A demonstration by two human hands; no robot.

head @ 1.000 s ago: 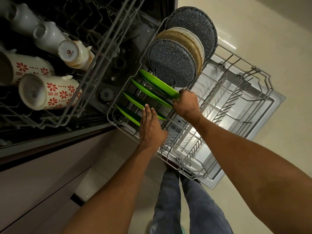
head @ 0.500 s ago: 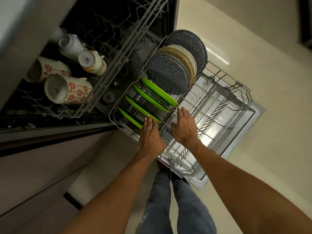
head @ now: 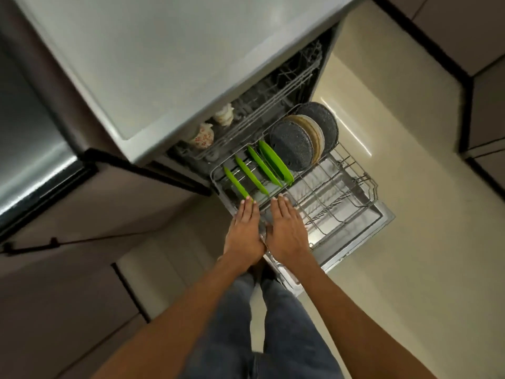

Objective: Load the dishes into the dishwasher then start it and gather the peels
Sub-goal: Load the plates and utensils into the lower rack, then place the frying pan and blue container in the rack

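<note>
A pale grey countertop fills the upper left of the view. Taupe cabinet fronts with dark handles are seen below it at left, beside a brushed steel panel. The floor is laid in glossy cream tile, on which a streak of light is reflected. Dark-edged cabinets are set at upper right.

Grey countertop, cream floor
</note>
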